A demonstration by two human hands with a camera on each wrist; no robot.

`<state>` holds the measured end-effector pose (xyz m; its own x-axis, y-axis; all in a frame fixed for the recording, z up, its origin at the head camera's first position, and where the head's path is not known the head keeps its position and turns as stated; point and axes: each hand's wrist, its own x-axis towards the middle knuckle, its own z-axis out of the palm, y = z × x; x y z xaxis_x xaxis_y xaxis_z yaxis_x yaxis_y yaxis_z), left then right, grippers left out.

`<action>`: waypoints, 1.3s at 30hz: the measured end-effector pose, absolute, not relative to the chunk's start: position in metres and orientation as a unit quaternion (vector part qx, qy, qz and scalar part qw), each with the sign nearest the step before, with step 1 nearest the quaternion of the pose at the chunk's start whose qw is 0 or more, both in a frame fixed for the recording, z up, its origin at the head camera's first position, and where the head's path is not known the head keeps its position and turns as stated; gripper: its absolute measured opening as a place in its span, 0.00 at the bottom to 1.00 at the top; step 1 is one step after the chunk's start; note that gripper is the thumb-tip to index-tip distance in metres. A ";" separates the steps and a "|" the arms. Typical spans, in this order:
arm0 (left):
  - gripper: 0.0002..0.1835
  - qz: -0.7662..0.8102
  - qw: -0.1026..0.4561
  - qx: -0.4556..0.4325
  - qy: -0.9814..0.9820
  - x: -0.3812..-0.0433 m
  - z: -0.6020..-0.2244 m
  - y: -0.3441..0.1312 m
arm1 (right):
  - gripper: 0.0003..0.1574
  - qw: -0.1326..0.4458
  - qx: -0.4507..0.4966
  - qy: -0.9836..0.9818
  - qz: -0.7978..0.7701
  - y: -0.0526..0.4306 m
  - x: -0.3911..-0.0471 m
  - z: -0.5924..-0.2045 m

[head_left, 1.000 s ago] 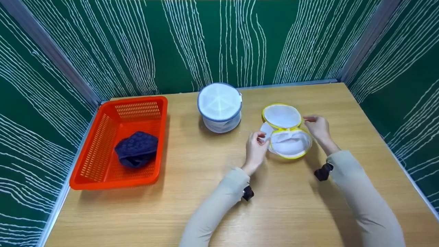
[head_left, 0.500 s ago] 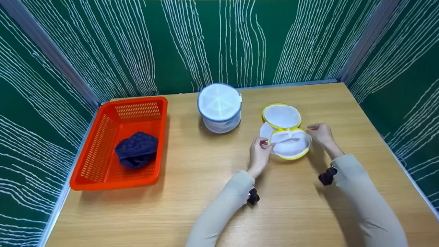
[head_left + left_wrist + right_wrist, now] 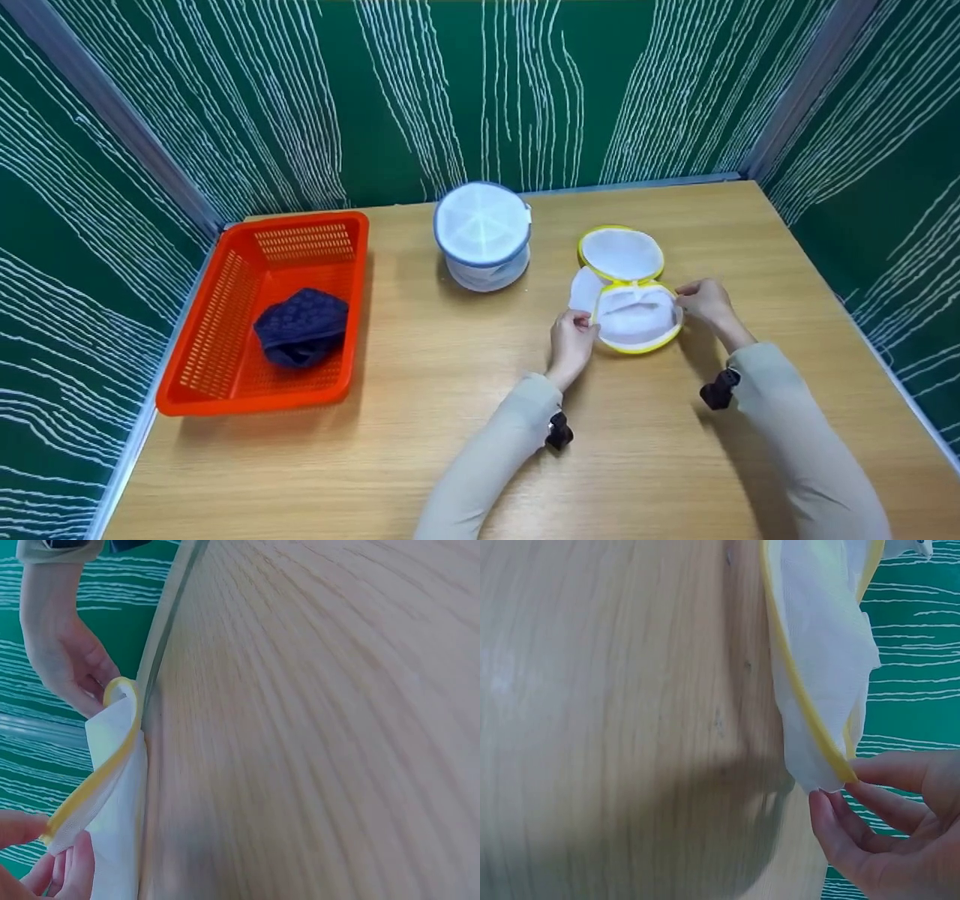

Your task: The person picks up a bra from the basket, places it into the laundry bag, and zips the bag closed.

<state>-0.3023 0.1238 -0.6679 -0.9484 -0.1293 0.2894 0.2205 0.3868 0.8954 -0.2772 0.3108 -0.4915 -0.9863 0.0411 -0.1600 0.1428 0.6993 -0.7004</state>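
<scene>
A white mesh laundry bag [image 3: 637,319] with yellow trim lies unzipped on the table, its round lid [image 3: 621,253] folded back away from the person. My left hand [image 3: 572,343] pinches the yellow rim on the left side; the left wrist view shows thumb and fingers on either side of that trim [image 3: 94,784]. On the opposite side, my right hand [image 3: 705,304] holds the rim between thumb and fingers, as the right wrist view [image 3: 900,817] shows. White fabric [image 3: 585,289] bulges out left of the opening. The inside appears white, with folds.
A second white mesh bag [image 3: 482,225] with blue trim stands closed at the table's back middle. To the left, an orange plastic basket [image 3: 349,300] holds a dark blue cloth item [image 3: 301,328]. Green walls with white lines enclose the wooden table [image 3: 420,450].
Both hands have come down onto the yellow-trimmed bag's rim, the left moving slightly right and nearer the person. The bag's front opening has shifted a little and looks wider.
</scene>
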 end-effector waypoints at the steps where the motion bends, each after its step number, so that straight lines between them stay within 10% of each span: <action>1: 0.09 -0.556 0.165 -0.036 -0.814 -0.318 -0.698 0.128 | 0.20 0.062 0.050 0.920 -0.383 0.311 -0.277 -0.492; 5: 0.08 -0.574 0.142 -0.036 -0.806 -0.352 -0.757 0.133 | 0.20 0.050 0.048 0.920 -0.385 0.313 -0.277 -0.494; 13: 0.07 -0.640 -0.002 0.002 -0.769 -0.253 -0.555 0.087 | 0.23 0.067 0.055 0.901 -0.426 0.315 -0.275 -0.491; 17: 0.08 -0.655 -0.025 0.030 -0.755 -0.235 -0.515 0.076 | 0.22 0.077 0.061 0.890 -0.445 0.311 -0.272 -0.486; 39: 0.10 -0.727 -0.038 0.019 -0.685 -0.221 -0.486 0.044 | 0.27 0.119 0.054 0.810 -0.571 0.299 -0.251 -0.466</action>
<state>-0.2207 0.0441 -0.4862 -0.9964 0.0301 -0.0796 -0.0813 -0.0587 0.9950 -0.2508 0.2994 -0.4657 -0.9658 -0.0478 -0.2548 0.2239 0.3413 -0.9129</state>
